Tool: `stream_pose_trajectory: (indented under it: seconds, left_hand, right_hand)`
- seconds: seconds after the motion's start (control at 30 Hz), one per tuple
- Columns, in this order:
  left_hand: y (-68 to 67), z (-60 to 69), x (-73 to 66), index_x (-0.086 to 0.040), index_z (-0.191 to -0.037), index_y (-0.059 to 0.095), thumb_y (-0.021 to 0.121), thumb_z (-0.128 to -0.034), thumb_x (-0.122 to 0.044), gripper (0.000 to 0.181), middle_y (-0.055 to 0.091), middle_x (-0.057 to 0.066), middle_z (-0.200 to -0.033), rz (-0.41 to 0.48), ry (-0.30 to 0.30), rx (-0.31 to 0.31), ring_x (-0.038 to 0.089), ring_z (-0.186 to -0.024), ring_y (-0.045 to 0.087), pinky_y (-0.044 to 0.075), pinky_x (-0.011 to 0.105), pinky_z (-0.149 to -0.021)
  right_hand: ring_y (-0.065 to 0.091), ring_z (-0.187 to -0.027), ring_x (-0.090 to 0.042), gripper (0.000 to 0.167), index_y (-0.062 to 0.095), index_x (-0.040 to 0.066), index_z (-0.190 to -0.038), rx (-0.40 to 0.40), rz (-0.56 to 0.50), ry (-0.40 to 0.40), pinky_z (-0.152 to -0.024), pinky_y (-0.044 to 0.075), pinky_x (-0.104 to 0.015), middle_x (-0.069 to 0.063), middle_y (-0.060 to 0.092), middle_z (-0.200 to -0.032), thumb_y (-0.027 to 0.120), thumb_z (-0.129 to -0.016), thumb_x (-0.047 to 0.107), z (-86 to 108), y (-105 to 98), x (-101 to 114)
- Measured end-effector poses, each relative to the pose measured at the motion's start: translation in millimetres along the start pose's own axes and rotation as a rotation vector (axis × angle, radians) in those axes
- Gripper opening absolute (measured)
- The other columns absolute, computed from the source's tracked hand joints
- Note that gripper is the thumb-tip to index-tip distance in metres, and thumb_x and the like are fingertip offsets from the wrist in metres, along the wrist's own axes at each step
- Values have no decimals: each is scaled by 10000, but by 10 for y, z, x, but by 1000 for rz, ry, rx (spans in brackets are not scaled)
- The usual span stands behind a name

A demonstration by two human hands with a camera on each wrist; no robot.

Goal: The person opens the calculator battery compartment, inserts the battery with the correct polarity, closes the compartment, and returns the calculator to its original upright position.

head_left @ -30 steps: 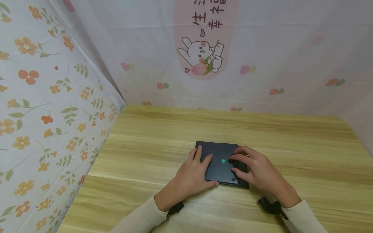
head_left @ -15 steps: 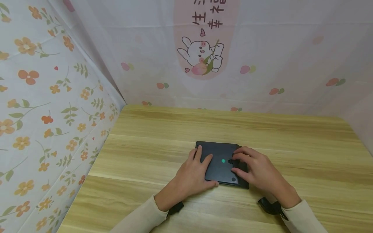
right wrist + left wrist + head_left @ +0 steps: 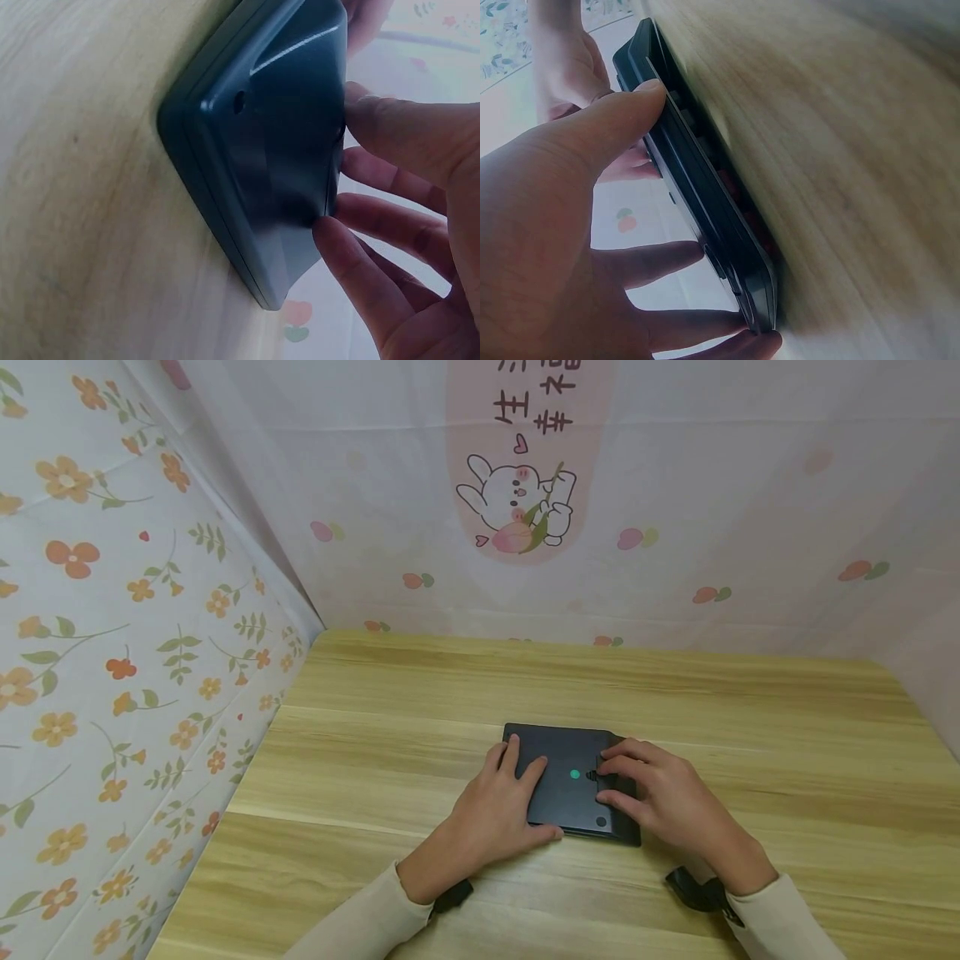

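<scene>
A dark calculator point(image 3: 562, 802) lies face down on the table; in the left wrist view, dark and reddish keys point(image 3: 729, 186) show along its underside. Its back carries a small green dot point(image 3: 574, 774) and a ridged latch point(image 3: 592, 775). My left hand point(image 3: 491, 810) holds the left part, its thumb along the near edge and its spread fingers on the back and left end. Over the thicker right end bends my right hand point(image 3: 667, 793), with thumb and fingertips touching the back beside the latch. The right wrist view shows that sloping end point(image 3: 277, 150) between table and fingers.
The calculator rests on a wood-grain table point(image 3: 405, 693). A floral cloth point(image 3: 135, 652) hangs at the left and a pale printed curtain point(image 3: 675, 485) behind. Black straps, such as the right one point(image 3: 697, 893), sit at both wrists.
My right fingertips have drawn back slightly to the right, so more of the ridged latch shows. The left hand and the calculator have stayed in place.
</scene>
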State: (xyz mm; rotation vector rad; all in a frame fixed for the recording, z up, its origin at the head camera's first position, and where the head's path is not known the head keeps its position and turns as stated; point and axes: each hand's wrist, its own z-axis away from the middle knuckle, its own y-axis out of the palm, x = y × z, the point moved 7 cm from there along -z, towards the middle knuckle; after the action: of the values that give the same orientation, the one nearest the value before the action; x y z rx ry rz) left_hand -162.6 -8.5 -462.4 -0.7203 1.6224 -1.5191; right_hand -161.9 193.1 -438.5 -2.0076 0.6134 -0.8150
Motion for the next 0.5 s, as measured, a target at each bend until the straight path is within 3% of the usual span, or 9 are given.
stream_pose_trajectory:
  seconds: [0.33,0.5]
  left_hand:
    - [0,1,1,-166,-1621,577,742,-926,-754,926,428,287,-1673,-2,-2,9,414,-1505,454,605,380,-998]
    - [1,-5,-2,-161,-1618,580,742,-925,-756,928,433,291,-1669,-4,0,8,419,-1502,458,601,385,-1009]
  right_hand:
    - [769,-1042,-252,299,820,137,-1053,31,-21,30,-794,652,-442,-39,749,-1205,995,-811,156,6,-8,-19]
    - [763,-1014,-230,314,822,145,-1067,25,-48,14,-733,632,-355,-33,744,-1223,995,-805,134,27,-7,-59]
